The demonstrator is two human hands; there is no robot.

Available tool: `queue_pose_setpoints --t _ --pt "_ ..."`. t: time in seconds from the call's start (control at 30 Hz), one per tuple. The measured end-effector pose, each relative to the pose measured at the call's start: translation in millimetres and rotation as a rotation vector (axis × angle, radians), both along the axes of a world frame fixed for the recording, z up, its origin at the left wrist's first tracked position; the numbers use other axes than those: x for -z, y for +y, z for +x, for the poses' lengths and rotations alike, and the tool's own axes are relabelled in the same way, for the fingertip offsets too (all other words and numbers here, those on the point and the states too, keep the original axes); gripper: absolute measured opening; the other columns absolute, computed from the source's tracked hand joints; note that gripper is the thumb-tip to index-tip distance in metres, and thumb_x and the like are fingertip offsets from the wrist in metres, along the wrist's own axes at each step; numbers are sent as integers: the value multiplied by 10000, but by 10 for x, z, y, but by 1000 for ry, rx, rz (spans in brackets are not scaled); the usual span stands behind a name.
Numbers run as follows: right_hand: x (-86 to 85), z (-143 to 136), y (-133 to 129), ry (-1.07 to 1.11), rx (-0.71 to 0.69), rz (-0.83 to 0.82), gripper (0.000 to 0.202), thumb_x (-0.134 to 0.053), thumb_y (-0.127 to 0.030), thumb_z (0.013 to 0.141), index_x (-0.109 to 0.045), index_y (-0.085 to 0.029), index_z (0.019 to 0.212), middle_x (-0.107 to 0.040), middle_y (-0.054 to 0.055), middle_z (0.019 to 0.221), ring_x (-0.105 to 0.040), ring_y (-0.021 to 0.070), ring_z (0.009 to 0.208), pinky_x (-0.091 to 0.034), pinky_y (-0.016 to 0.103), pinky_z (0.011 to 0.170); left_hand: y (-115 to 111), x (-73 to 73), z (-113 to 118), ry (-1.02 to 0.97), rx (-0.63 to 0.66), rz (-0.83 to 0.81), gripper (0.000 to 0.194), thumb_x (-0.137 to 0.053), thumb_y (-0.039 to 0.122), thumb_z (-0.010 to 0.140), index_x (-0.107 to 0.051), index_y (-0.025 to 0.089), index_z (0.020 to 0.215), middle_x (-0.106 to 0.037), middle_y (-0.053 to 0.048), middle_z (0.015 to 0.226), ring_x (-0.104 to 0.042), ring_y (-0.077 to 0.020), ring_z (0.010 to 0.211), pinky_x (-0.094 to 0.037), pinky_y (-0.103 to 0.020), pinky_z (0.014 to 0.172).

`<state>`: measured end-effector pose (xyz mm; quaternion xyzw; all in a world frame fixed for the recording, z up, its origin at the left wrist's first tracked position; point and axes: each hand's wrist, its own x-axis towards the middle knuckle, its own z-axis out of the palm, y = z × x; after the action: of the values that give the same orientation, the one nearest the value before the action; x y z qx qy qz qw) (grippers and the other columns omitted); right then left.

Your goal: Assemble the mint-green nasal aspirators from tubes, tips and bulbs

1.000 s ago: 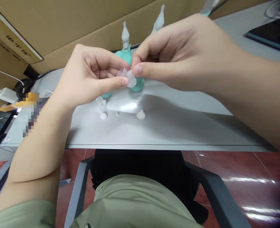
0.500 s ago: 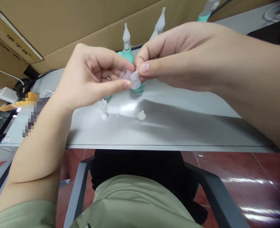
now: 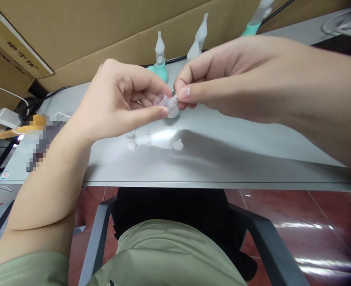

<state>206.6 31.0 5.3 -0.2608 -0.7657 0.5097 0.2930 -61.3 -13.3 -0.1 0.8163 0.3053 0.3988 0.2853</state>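
A small clear plastic piece (image 3: pixel 171 108) with a round open cup end is held above the desk. My left hand (image 3: pixel 130 99) pinches its body between thumb and fingers. The thumb and forefinger of my right hand (image 3: pixel 199 89) grip the narrow end that points right. Below, a white tabbed disc (image 3: pixel 178 144), a smaller white disc (image 3: pixel 131 145) and a tiny ring (image 3: pixel 148 132) lie on the desk. Behind my hands stands a teal bulb with a clear pointed nozzle (image 3: pixel 160 49).
Two white tapered nozzles (image 3: pixel 201 31) rise behind my right hand. Another teal and clear piece (image 3: pixel 254 22) stands farther right by a black cable. Cardboard (image 3: pixel 103 28) lines the back of the grey desk (image 3: pixel 151 169). At left is a white plug (image 3: pixel 6 118).
Both hands have moved slightly down and to the right in view with the clear piece between them. The grips look the same.
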Motion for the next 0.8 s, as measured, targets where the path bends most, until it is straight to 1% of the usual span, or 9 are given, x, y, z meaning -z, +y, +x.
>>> queue_pose_setpoints --t 0.07,0.13,0.2,0.27,0.4,0.5,0.63,0.73,0.8 --pt "97 -3 -32 76 4 -64 154 -934 -342 961 -857 -282 843 -804 54 926 -749 166 873 -612 301 726 -37 -30 56 57 -23 -23 213 -972 157 926 -969 205 1134 -944 -96 1095 -879 -250 909 -730 -388 832" --pt "213 -7 -51 139 31 -122 202 -961 -327 955 -824 -274 816 -759 53 866 -722 176 841 -592 322 715 -74 -66 109 105 -37 -24 195 -967 196 923 -958 175 1116 -939 -103 1073 -858 -240 869 -722 -386 822" --pt "310 -8 -69 164 52 -171 226 -920 -265 995 -789 -249 811 -718 49 831 -682 166 801 -551 323 698 -108 -104 147 157 -56 -30 159 -945 224 945 -948 172 1095 -936 -96 1041 -852 -236 852 -719 -387 819" --pt "367 -10 -93 183 69 -199 238 -842 -185 1048 -770 -229 825 -704 44 827 -654 155 794 -523 318 715 -138 -138 167 194 -77 -48 103 -918 219 960 -939 190 1057 -932 -75 996 -859 -232 846 -719 -380 812" --pt "390 -25 -144 211 94 -184 293 -715 -47 1087 -759 -217 852 -704 31 825 -645 147 809 -497 313 757 -162 -150 171 194 -95 -68 67 -914 187 962 -927 198 1027 -924 -49 944 -854 -205 821 -696 -336 753" --pt "407 -38 -157 229 97 -185 316 -684 -6 1085 -734 -209 849 -704 14 821 -634 130 791 -494 297 762 -142 -105 161 207 -107 -67 90 -936 219 968 -926 184 1051 -924 -59 964 -843 -199 818 -671 -323 725" --pt "460 -60 -150 282 91 -203 285 -679 -28 1101 -725 -195 874 -706 5 818 -642 110 777 -526 273 780 -111 -75 161 212 -112 -128 145 -902 220 990 -924 169 1124 -936 -78 1042 -877 -217 882 -694 -329 768" --pt "477 -69 -145 340 102 -195 252 -703 -76 1112 -719 -195 890 -719 9 836 -661 118 785 -559 286 792 -111 -109 167 172 -131 -190 156 -914 222 982 -903 148 1118 -930 -87 1029 -893 -235 905 -730 -358 815" --pt "463 -48 -135 330 121 -166 238 -739 -79 1086 -721 -198 881 -723 8 837 -670 123 795 -557 293 788 -117 -136 166 162 -144 -226 176 -950 249 969 -894 148 1102 -929 -93 1020 -885 -236 894 -741 -372 821"
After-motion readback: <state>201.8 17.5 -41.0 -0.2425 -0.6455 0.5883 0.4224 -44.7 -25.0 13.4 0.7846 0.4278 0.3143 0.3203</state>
